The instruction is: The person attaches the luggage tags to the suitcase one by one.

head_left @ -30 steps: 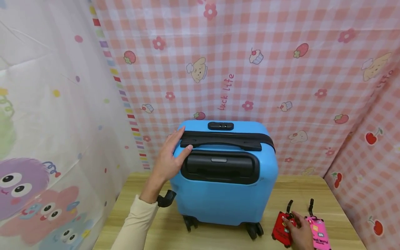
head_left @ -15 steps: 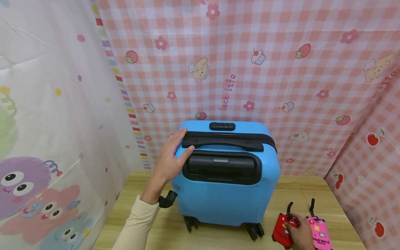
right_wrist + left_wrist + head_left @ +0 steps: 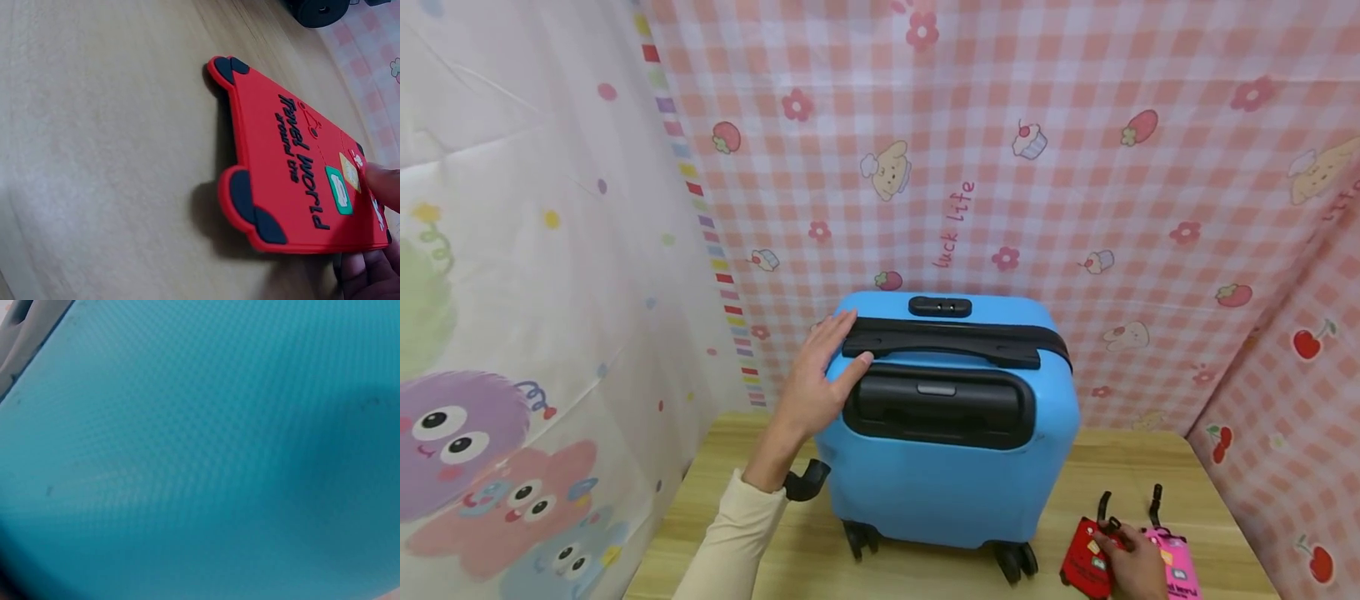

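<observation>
- Head view: right hand (image 3: 1137,568) has shifted further over the pink tag (image 3: 1182,568).
- Thumb and fingers pinch the red tag (image 3: 1081,563) near the blue suitcase (image 3: 932,492); control seems gained.
- Left hand (image 3: 812,390), thumb spread, rests on the suitcase.

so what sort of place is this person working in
Probably a small booth curtained off indoors: a pink checked cloth hangs behind the wood-grain tabletop, and a white cartoon-print cloth hangs along the left side.

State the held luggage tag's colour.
The luggage tag is red with dark corners, clearest in the right wrist view.
</observation>
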Available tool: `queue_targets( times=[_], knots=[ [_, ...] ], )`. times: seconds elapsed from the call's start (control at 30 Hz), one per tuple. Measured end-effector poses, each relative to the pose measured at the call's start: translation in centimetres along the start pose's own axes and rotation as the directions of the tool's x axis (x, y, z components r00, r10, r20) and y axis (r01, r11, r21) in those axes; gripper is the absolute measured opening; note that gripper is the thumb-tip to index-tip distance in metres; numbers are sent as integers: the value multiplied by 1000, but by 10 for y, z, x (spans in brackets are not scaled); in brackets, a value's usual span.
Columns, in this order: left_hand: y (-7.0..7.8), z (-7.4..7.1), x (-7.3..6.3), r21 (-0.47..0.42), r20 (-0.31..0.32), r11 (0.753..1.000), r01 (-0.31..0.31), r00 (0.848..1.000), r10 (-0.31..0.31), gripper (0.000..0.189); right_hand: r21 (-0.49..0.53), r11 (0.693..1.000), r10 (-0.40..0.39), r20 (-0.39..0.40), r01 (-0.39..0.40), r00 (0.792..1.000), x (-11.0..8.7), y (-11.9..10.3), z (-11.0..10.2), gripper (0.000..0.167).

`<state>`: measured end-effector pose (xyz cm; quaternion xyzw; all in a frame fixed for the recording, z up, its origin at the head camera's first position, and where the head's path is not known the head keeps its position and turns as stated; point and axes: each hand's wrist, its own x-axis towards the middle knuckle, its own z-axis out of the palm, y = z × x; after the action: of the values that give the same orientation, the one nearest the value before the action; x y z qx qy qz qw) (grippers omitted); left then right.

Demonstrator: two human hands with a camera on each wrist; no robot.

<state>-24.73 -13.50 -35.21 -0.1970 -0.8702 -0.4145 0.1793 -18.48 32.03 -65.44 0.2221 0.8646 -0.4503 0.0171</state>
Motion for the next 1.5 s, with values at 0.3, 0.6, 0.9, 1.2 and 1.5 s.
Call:
queue_targets(
  times=[0.3,0.6,0.9,1.2,1.5],
  knots=[
    [4,1,-2,-1,28,999,37,999,-37,61,-4,999,-34,-134,34,990,-5,-1,-3,31],
    [5,3,-2,-6,35,998,65,997,-65,61,-16,996,-95,-161,93,982,-6,-10,-14,26],
    [5,2,-1,0,29,997,75,997,-75,61,123,986,-102,-118,117,988,-10,-45,-36,41],
    [5,1,-2,-6,26,997,75,997,-75,61,182,954,-209,-169,239,963,-18,-88,-62,46],
    [3,1,-3,-3,13,997,76,997,-76,61,314,840,-362,-282,442,888,-33,-141,-88,22]
  ],
)
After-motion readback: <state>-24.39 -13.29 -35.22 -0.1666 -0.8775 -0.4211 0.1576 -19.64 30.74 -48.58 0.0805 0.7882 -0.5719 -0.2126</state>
